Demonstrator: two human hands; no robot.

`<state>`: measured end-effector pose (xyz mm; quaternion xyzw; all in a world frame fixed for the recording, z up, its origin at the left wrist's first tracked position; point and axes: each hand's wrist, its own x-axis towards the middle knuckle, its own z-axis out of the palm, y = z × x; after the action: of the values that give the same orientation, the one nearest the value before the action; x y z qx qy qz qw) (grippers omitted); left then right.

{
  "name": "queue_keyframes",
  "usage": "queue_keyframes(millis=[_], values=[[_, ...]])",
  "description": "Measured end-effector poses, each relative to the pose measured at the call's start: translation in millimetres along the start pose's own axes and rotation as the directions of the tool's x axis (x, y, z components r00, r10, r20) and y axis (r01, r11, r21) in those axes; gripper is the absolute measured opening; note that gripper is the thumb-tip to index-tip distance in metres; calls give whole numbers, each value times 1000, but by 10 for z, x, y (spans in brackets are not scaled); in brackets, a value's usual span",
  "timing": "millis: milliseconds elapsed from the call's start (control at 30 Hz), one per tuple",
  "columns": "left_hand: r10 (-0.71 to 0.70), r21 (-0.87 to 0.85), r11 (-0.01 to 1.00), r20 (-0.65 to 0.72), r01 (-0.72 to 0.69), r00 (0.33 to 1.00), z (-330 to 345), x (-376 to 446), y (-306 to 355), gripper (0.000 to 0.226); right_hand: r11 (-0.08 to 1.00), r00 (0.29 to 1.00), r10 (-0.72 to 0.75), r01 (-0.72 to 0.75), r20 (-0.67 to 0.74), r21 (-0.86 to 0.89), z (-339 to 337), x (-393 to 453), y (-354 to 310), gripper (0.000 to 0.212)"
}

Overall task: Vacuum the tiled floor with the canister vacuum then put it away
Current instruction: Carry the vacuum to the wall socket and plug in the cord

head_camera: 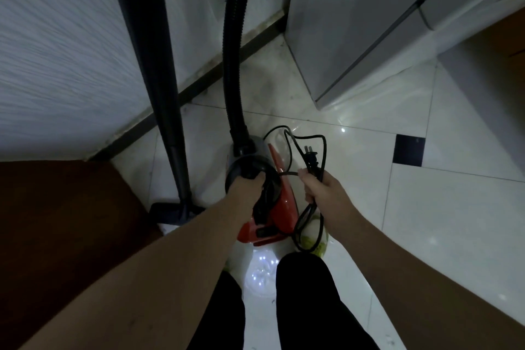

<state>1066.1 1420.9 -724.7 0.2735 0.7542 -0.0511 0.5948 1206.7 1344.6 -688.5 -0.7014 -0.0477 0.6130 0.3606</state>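
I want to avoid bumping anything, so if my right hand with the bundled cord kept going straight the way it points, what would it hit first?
Probably the red canister vacuum, just ahead and left of your right hand holding the power cord. Depth is unclear; beyond lies bare tiled floor.

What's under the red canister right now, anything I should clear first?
White tiled floor shows around the red canister. The left hand grips its handle; the canister hides whatever lies directly beneath.
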Motion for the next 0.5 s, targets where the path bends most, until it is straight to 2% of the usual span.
queue_keyframes(millis=[100,200,333,400,500], values=[[9,-58,998,46,-6,999,-4,97,-58,29,1000,993,9,-11,-115,-20,-57,57,108,25],[4,-133,991,80,7,997,-73,64,-259,22,1000,957,24,-17,-289,25,-181,119,155,22],[-10,-198,980,50,20,999,-245,72,-523,9,992,880,116,-77,-460,102,-425,155,188,22],[-7,-211,977,56,19,998,-336,65,-567,11,980,852,162,-79,-498,183,-528,159,222,21],[12,-180,984,16,-8,1000,-412,88,-544,13,976,860,169,-78,-481,203,-603,91,279,24]])
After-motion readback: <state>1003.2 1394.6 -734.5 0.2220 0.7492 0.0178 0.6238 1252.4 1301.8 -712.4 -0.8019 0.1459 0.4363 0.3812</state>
